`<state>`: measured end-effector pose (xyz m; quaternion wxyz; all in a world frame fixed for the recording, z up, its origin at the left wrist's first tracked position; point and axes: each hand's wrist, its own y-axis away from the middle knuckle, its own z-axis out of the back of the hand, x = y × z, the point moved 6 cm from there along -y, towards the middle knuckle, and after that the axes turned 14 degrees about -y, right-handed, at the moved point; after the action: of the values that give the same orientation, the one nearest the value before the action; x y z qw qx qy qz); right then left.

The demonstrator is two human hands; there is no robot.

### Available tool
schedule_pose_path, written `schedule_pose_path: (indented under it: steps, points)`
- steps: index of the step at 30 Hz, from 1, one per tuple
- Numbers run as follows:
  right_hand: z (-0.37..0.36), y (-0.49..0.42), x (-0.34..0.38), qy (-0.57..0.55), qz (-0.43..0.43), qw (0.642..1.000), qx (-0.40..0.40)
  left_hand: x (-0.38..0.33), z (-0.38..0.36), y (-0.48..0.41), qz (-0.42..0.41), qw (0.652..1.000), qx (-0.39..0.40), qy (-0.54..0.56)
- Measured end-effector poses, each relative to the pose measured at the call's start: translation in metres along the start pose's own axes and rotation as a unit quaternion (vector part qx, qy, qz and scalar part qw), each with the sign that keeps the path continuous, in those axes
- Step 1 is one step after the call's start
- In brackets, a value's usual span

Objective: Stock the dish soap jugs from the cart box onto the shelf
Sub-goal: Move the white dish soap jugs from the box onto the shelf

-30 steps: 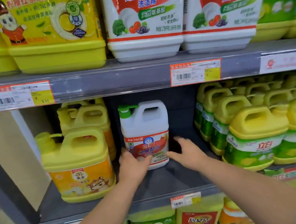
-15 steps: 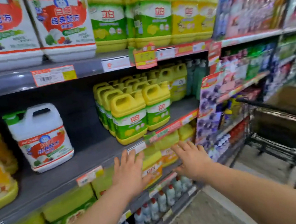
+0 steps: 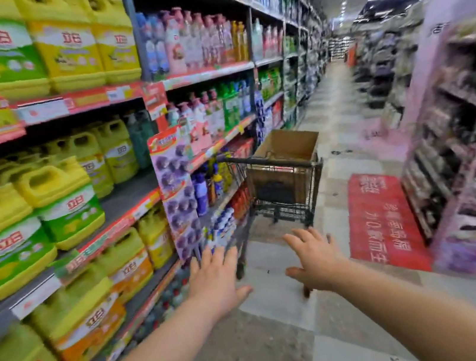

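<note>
**Both hands empty, reaching toward the cart box**

Your left hand and right hand are both spread wide, fingers splayed, palms down, holding nothing. Both forearms extend straight out ahead of you at about the same height, with a gap between the hands; neither touches anything. That pose suits a two-handed lift, which I judge a full jug will need.

The cart stands further down the aisle, close against the shelving, apart from your hands. The cardboard box sits upright in its basket, top open; its contents are not visible from here, so I cannot confirm any jugs remain.

The shelf on your left carries yellow dish soap jugs, with a bare stretch near its front edge. Parking the cart beside the shelving keeps the carry short.
</note>
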<state>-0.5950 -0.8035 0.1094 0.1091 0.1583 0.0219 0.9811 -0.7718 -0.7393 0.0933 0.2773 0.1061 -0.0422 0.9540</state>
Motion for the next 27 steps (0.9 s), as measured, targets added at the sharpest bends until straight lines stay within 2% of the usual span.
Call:
schedule_pose_path:
  steps: [8,18,22,27]
  points:
    - [0.017,-0.033,-0.082,0.021,-0.07,0.997,-0.026,-0.066,-0.01,-0.105,-0.085,0.996,-0.009,0.008]
    - [0.068,-0.145,-0.173,0.039,-0.15,0.986,-0.061,-0.116,0.002,-0.285,-0.162,0.986,-0.025,0.03]
    - [0.064,-0.162,-0.212,0.035,-0.189,0.98,-0.043,-0.159,-0.014,-0.321,-0.217,0.975,0.002,0.037]
    - [0.075,-0.184,-0.275,0.028,-0.241,0.969,-0.046,-0.207,-0.002,-0.374,-0.265,0.964,-0.008,0.024]
